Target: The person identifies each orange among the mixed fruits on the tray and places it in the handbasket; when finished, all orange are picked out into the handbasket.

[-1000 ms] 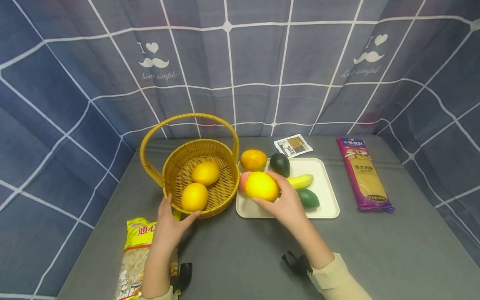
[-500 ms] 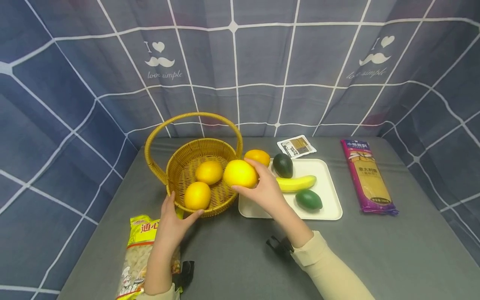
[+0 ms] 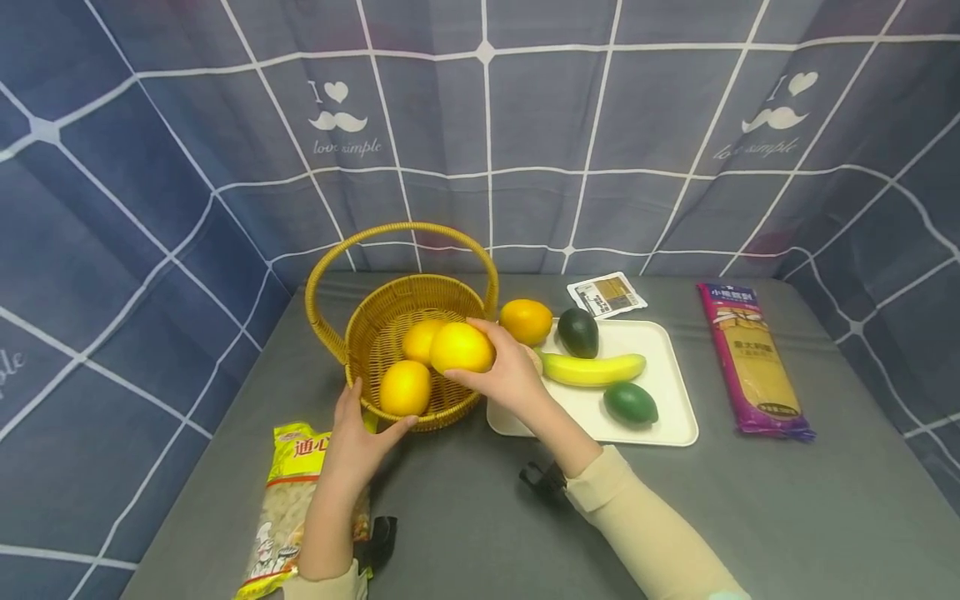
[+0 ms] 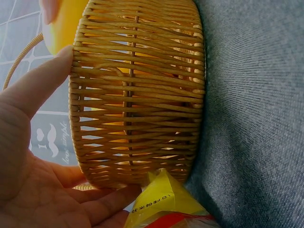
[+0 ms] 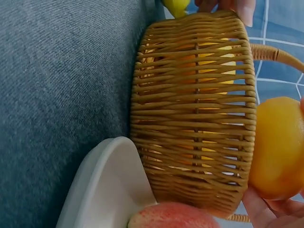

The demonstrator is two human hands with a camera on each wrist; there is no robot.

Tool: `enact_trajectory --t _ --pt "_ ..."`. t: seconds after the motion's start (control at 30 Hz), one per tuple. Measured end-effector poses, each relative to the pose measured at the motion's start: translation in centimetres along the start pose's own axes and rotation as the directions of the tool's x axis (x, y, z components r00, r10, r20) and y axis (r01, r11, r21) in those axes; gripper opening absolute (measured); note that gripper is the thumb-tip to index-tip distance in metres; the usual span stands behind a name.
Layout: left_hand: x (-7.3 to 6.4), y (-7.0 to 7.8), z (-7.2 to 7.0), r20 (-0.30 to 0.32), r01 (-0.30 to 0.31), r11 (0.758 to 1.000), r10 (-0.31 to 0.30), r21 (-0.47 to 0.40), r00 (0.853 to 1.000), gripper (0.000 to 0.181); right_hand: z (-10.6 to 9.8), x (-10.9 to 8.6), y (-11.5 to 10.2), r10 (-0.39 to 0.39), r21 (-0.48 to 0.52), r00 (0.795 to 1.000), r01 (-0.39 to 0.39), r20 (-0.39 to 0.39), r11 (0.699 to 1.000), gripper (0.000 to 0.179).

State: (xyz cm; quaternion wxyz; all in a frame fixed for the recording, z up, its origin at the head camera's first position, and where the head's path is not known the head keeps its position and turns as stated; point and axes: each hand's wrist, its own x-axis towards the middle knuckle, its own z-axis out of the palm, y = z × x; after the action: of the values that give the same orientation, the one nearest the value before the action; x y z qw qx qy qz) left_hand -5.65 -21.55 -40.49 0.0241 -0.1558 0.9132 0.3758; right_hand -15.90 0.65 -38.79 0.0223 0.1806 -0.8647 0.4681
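Observation:
My right hand (image 3: 504, 371) grips an orange (image 3: 462, 347) over the right side of the wicker basket (image 3: 393, 298). In the right wrist view this orange (image 5: 279, 149) shows just above the rim, thumb and fingers on either side. Two more oranges lie inside: a front one (image 3: 405, 387) and a rear one (image 3: 417, 342), partly covered by the held fruit. My left hand (image 3: 360, 439) holds the basket's near left side. In the left wrist view its thumb (image 4: 45, 80) reaches the rim and its fingers lie along the woven wall.
A white tray (image 3: 671, 400) to the right bears a banana (image 3: 592, 369), a dark avocado (image 3: 578, 333), a green fruit (image 3: 631, 403) and a peach (image 5: 173, 216). Another orange (image 3: 527, 322) sits at its back corner. Pasta packs (image 3: 753, 358) (image 3: 288, 504) and a small packet (image 3: 606, 295) lie around.
My right hand has carried the orange leftward from above the tray to over the basket. The left hand has stayed at the basket's side; the head view has shifted slightly.

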Motion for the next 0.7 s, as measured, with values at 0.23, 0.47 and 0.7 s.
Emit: enact_trajectory --t 0.23,0.47,0.7 --pt "0.1 -0.1 0.1 0.002 0.008 1.000 -0.008 0.002 1.000 0.116 1.1 0.4 -0.2 -0.035 0.055 0.998 0.032 0.055 0.998 0.080" --pt "0.1 0.0 0.1 0.001 0.002 1.000 -0.002 0.003 1.000 0.114 2.1 0.4 -0.2 -0.078 0.012 0.995 0.077 0.061 0.997 0.081" --pt "0.1 -0.1 0.1 -0.007 0.003 1.000 -0.003 -0.008 1.000 0.113 2.9 0.3 -0.2 -0.030 0.006 0.997 0.030 0.073 1.000 0.081"
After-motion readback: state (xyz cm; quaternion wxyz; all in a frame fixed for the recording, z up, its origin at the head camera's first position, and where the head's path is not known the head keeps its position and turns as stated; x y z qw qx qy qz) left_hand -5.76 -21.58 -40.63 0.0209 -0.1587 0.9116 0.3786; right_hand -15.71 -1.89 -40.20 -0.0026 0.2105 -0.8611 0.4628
